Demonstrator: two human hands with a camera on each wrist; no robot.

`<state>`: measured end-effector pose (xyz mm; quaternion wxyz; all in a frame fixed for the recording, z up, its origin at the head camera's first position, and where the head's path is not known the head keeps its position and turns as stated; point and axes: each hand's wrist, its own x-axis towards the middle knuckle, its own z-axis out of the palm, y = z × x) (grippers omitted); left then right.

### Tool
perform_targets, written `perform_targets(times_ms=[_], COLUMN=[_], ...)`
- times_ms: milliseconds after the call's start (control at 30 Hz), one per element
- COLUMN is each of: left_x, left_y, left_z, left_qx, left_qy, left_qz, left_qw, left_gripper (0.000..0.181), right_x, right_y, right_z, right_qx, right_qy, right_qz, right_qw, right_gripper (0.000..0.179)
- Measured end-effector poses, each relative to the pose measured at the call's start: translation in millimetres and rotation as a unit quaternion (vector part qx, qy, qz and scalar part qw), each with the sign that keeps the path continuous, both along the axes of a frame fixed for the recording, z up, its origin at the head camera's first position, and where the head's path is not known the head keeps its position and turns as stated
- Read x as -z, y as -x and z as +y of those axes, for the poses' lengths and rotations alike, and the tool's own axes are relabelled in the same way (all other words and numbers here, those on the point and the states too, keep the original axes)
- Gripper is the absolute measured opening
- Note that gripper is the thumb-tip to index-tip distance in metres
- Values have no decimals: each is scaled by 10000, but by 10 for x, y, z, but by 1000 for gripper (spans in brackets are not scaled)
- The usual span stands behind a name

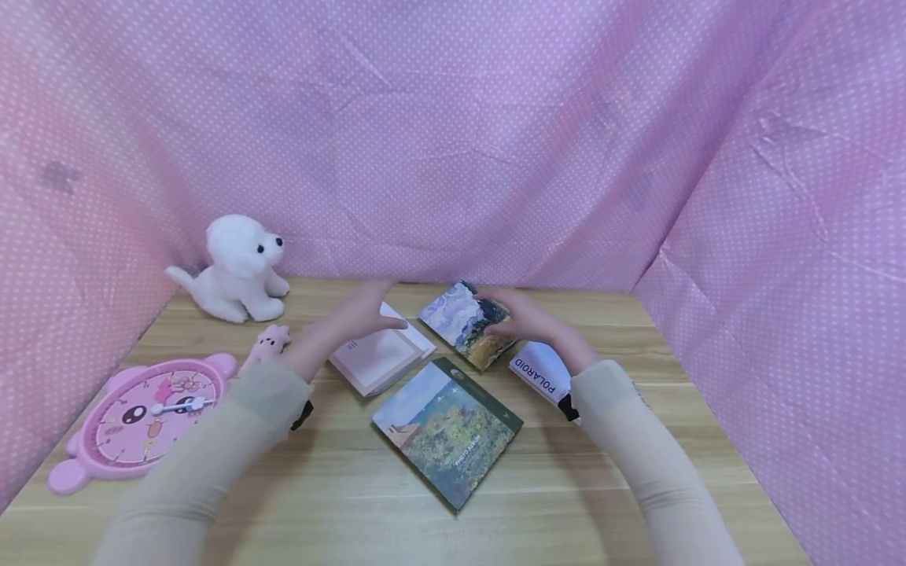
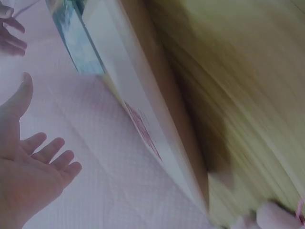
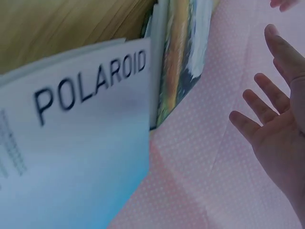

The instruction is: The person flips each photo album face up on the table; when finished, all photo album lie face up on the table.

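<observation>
My left hand (image 1: 362, 314) hovers over a pale pink-and-white booklet (image 1: 378, 360), its fingers spread and holding nothing; the left wrist view shows its open palm (image 2: 35, 176) apart from the booklet. On the other side, my right hand (image 1: 525, 316) is above the right edge of a painted-cover album (image 1: 453, 314). In the right wrist view its fingers are apart, with nothing in the palm (image 3: 281, 129). A white album lettered POLAROID (image 1: 541, 368) lies below the right wrist. Nearest me is a green-and-blue album marked PHOTO ALBUM (image 1: 453, 432), untouched by either hand.
A white plush dog (image 1: 244, 267) sits at the back left of the wooden table (image 1: 396, 519). Before it are a small pink toy (image 1: 270, 341) and a pink cartoon clock (image 1: 152, 417), partly behind the left sleeve. Pink dotted cloth (image 1: 453, 157) walls the back and sides.
</observation>
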<state>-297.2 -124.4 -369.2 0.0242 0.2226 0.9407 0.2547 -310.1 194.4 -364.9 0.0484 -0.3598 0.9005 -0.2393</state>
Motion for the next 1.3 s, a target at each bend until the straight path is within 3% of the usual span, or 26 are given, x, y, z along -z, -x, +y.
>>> perform_targets(times_ms=[133, 400, 500, 700, 1000, 1300], left_x=[97, 306, 349, 427, 567, 679], left_y=[72, 244, 277, 291, 317, 420], left_z=[151, 378, 444, 557, 667, 716], left_qx=[170, 243, 325, 282, 242, 166], left_qy=[-95, -575, -562, -288, 101, 218], left_qz=[191, 40, 57, -147, -570, -614], left_qw=[9996, 9980, 9979, 9991, 9980, 9977], left_gripper=[95, 96, 94, 86, 82, 71], right_x=[68, 252, 311, 384, 473, 478], right_y=[52, 135, 164, 206, 290, 351], right_z=[161, 415, 488, 584, 581, 526], right_qx=[98, 443, 537, 705, 558, 487], right_qy=[36, -312, -366, -363, -713, -993], right_qz=[65, -194, -263, -402, -145, -114], right_qw=[9999, 9983, 9975, 9960, 9958, 9938], right_gripper=[69, 79, 80, 79, 72, 66])
